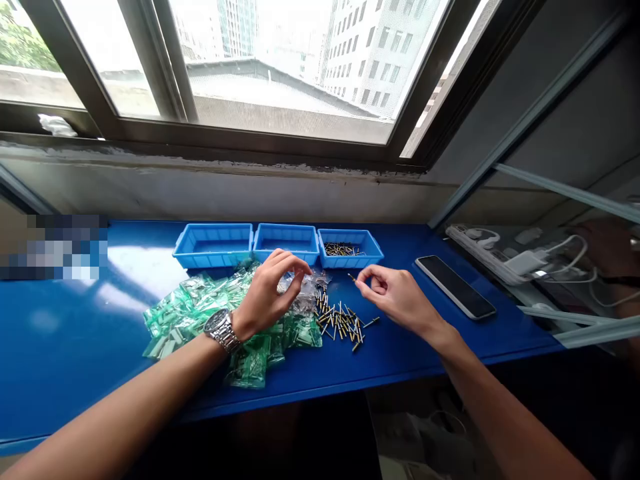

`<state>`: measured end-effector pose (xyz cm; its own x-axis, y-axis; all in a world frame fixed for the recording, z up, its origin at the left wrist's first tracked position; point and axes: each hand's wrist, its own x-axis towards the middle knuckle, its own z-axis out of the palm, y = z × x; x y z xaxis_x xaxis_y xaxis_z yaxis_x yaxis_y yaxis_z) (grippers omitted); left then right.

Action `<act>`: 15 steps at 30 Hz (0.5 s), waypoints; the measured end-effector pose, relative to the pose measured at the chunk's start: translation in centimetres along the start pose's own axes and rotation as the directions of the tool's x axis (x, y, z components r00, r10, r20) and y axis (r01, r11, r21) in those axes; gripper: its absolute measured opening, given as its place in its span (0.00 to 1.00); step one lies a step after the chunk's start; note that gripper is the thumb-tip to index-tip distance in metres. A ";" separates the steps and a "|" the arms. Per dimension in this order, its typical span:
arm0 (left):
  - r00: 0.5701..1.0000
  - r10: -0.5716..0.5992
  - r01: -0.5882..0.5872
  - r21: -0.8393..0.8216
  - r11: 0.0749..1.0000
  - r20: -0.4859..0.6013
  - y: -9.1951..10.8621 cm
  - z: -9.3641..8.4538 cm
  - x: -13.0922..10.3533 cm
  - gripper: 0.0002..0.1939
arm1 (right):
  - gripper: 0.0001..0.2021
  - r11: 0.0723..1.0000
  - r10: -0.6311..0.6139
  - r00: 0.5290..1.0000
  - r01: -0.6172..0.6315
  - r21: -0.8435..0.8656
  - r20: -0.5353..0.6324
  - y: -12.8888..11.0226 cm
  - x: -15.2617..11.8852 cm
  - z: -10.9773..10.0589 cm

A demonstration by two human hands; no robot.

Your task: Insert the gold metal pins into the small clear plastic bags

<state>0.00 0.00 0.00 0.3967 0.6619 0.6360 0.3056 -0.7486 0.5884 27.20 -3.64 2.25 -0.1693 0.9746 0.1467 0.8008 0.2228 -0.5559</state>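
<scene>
Metal shines in the right hand (400,297): thumb and finger are closed together on one small pin (352,277), above the blue table (400,350). Below it lies a loose heap of pins (343,325), and more are in the right tray (353,261). The left hand (270,290) curves over the green bags (193,300), its fingertips near each other; I cannot tell if they hold something. The step seems to be handling single pins; next move probably calls for a light, exact pinch.
</scene>
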 end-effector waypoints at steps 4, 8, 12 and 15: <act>0.993 -0.068 0.073 0.049 0.996 -0.096 -0.2 -0.3 0.2 0.05 | 0.11 0.963 -0.261 0.964 0.264 0.053 -0.056 -2.5 4.2 1.1; 0.984 -0.109 0.120 0.068 0.991 -0.138 -0.6 -0.7 0.4 0.08 | 0.11 0.911 -0.400 0.914 0.404 0.077 -0.067 -4.2 7.2 2.6; 0.983 -0.111 0.122 0.069 0.990 -0.146 -0.8 -0.6 0.5 0.07 | 0.10 0.888 -0.436 0.897 0.442 0.128 -0.071 -4.4 7.8 4.0; 0.985 -0.100 0.110 0.068 0.992 -0.142 -1.0 -0.6 0.4 0.04 | 0.09 0.882 -0.440 0.897 0.442 0.163 -0.051 -4.1 7.5 4.7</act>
<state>-0.63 1.03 -0.01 0.2371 0.7322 0.6385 0.4056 -0.6718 0.6198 19.92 2.84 1.77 -0.4747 0.7745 0.4181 0.5377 0.6313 -0.5589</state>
